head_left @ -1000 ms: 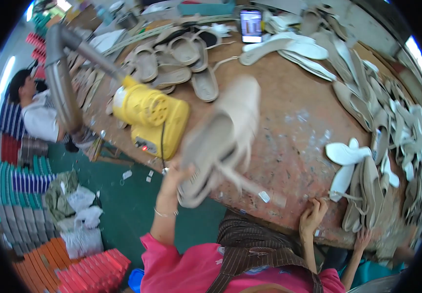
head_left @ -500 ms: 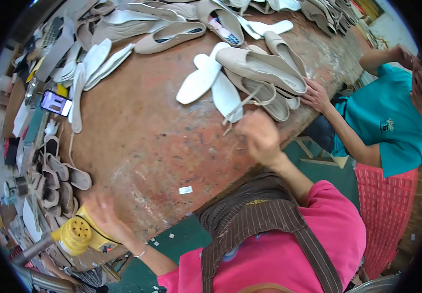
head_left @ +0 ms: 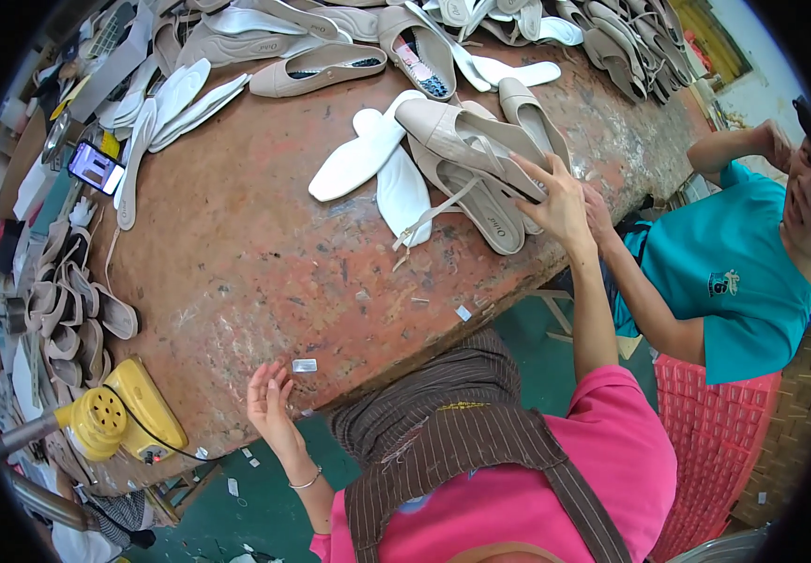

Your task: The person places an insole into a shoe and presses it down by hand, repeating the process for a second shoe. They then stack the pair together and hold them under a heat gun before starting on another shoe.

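My right hand (head_left: 560, 205) reaches over the table's right side, thumb and fingers around the heel of a beige flat shoe (head_left: 443, 131). That shoe lies on top of a small pile. Beside and under it are a beige sandal with a loose ankle strap (head_left: 480, 206), another beige shoe (head_left: 529, 114) and white insoles (head_left: 358, 159). My left hand (head_left: 272, 405) hovers at the table's front edge, empty, its fingers apart and slightly bent. Close to its fingertips lies a small white label (head_left: 305, 365).
A co-worker's hand (head_left: 598, 214) is just beyond my right wrist. More beige shoes (head_left: 321, 68) and insoles line the far side. At the left stand a yellow lamp-like device (head_left: 147, 403), a phone (head_left: 96, 167) and a heap of sandals (head_left: 86, 324). Another white slip (head_left: 463, 312) lies near the front edge.
My right hand has moved up and right onto the shoe's heel. My left hand has come away from the yellow device, toward the label. The view has shifted a little.
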